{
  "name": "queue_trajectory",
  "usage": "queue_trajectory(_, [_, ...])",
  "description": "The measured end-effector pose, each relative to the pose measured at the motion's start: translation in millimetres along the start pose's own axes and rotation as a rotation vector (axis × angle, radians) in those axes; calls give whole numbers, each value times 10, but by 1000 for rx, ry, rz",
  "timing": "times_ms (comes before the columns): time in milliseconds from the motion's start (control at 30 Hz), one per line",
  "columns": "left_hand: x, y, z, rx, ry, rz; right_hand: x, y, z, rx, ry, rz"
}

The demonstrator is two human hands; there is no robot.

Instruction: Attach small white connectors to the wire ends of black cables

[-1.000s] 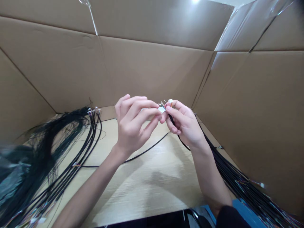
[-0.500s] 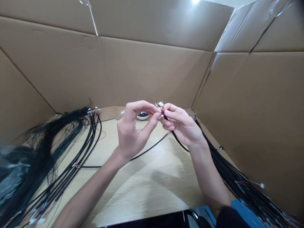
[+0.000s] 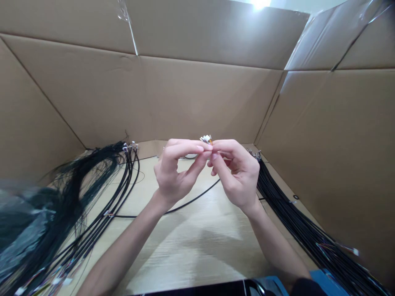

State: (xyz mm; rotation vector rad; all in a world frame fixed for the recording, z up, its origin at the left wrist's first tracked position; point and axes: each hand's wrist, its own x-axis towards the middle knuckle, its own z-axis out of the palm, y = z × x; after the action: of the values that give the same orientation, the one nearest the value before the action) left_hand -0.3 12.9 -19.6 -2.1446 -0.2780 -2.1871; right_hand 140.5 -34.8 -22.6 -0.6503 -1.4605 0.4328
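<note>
Both hands meet in the middle of the view, above the table. My left hand [image 3: 177, 168] pinches the end of a cable between thumb and forefinger. Touching it from the other side, my right hand [image 3: 237, 172] pinches the same cable end. Above the fingertips a white connector [image 3: 207, 138] with thin wires sticks up, one of them orange. The black cable [image 3: 197, 197] runs across the table behind my left hand. My fingers hide where the wires enter the sheath.
Bundled black cables [image 3: 108, 205] with small white plugs lie at the left, beside thin dark strands [image 3: 77, 176] and a plastic bag [image 3: 24, 230]. Another cable bundle [image 3: 296, 213] lies along the right cardboard wall [image 3: 348, 156]. A white bowl [image 3: 190, 156] is mostly hidden behind my hands.
My right hand has turned, and its thumb and fingers now close against my left fingertips. The white connector still points up. The camera view has shifted slightly.
</note>
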Motion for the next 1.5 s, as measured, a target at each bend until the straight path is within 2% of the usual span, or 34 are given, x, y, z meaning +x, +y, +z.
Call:
queue_trajectory(67, [2,11,-8,-9,4,-18,0,2,-6,-54,-23,-23])
queue_trajectory(300, [68,34,-144,-6,-135,-44,50,-58,-40,-81,-69,-14])
queue_trajectory(400, [148,65,-201,74,-149,-75,56,-67,-44,-99,-58,-45])
queue_trajectory(500, [235,102,-243,150,-208,-261,47,-67,-45,-147,-56,-106])
queue_trajectory(600, [286,116,-268,70,-337,-472,37,-62,-41,-181,-68,-159])
queue_trajectory(700, [302,111,-285,-17,-374,-563,31,-63,-27,-186,-71,-181])
queue_trajectory(833, [321,85,-326,-102,-390,-562,34,-82,-21,-95,-58,-85])
queue_trajectory(967, [336,14,-367,-173,-421,-441,56,-100,-73,1,-41,56])
queue_trajectory(1067, [324,-39,-369,-259,-454,-376,77,-116,-127,27,-84,78])
queue_trajectory(1233, [294,-46,-353,-402,-468,-482,93,-109,-157,36,-133,7])
queue_trajectory(1333, [295,-23,-362,-427,-460,-536,91,-66,-138,-9,-75,-114])
queue_trajectory(1433, [302,-9,-370,-420,-462,-549,78,-27,-103,-151,-3,-289])
queue_trajectory(1500, [301,-6,-365,-431,-460,-551,66,-20,-72,-210,49,-340])
